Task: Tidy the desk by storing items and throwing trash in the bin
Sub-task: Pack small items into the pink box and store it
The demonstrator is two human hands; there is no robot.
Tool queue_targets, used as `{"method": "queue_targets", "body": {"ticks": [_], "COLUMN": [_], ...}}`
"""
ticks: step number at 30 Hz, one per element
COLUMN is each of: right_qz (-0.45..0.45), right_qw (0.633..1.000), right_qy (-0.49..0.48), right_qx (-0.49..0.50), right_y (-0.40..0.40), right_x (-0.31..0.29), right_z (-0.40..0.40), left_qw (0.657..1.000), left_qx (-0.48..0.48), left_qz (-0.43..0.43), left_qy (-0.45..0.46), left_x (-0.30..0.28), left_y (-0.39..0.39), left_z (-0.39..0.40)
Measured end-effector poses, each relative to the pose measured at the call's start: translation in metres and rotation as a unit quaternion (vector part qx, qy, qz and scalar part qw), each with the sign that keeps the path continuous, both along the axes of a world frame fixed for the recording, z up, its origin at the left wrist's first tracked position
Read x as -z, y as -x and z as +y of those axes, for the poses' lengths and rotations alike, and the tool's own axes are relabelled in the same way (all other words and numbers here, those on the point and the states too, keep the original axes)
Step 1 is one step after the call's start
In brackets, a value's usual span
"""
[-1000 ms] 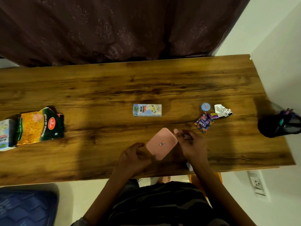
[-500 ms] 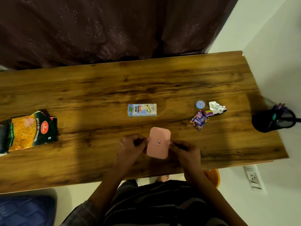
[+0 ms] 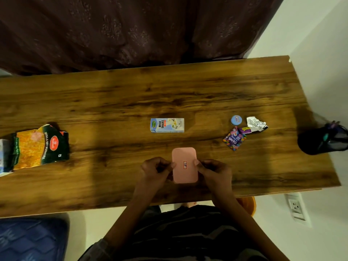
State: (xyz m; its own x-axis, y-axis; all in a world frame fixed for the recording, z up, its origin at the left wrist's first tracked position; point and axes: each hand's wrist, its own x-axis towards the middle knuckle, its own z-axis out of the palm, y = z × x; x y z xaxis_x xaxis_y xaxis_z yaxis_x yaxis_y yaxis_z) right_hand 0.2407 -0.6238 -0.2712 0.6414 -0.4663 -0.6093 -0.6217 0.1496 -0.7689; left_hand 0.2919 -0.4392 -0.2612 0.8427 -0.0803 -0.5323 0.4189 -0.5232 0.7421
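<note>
The pink box [image 3: 185,165], askew a second ago, now sits squared near the desk's [image 3: 113,95] front edge, pinched between the left hand [image 3: 157,171] and right hand [image 3: 213,172], likely ready for opening to store items.

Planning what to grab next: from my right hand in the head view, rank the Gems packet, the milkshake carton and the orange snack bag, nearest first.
From the right hand:
1. Gems packet, just beyond, to the right.
2. Milkshake carton, desk centre, beyond and left.
3. Orange snack bag, far left end.
</note>
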Motion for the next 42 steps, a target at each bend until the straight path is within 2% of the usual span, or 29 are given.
{"method": "queue_targets", "body": {"ticks": [4,6,8,10,13,16,19,22,26,34,42], "right_qz": [0.005,-0.014,-0.052,-0.076,-0.072,-0.069,-0.084,-0.074,-0.087,-0.144,-0.100], "right_qw": [0.999,0.990,0.948,0.910,0.895,0.887,0.868,0.864,0.872,0.869,0.882], "right_qy": [0.029,0.115,0.261,0.338,0.363,0.394,0.439,0.450,0.441,0.444,0.427], "right_qx": [-0.014,-0.075,-0.175,-0.228,-0.250,-0.230,-0.217,-0.213,-0.193,-0.166,-0.172], "right_y": [0.001,0.002,0.003,0.002,-0.010,-0.028,-0.039,-0.042,-0.041,-0.040,-0.036], "right_x": [0.002,-0.004,-0.010,-0.012,-0.012,-0.003,0.010,0.015,0.016,0.019,0.022], "right_z": [0.001,-0.002,-0.002,0.003,0.005,0.006,0.013,0.016,0.017,0.020,0.015], "left_qw": [1.000,1.000,1.000,0.999,0.994,0.988,0.983,0.967,0.966,0.961,0.958], "left_qx": [-0.007,-0.014,-0.001,0.016,0.020,-0.001,-0.036,-0.069,-0.085,-0.070,-0.076], "left_qz": [0.010,0.013,0.013,-0.012,-0.079,-0.081,-0.113,-0.189,-0.165,-0.189,-0.207], "left_qy": [0.001,0.007,0.000,-0.028,-0.073,-0.134,-0.137,-0.158,-0.180,-0.189,-0.182], "left_x": [-0.001,-0.002,-0.004,-0.004,-0.003,-0.007,-0.008,0.001,0.001,0.005,0.003], "left_y": [-0.001,0.000,0.002,0.005,0.003,-0.005,-0.010,-0.012,-0.014,-0.015,-0.011], "left_z": [0.000,-0.001,-0.004,-0.006,-0.013,-0.035,-0.055,-0.062,-0.068,-0.066,-0.063]}}
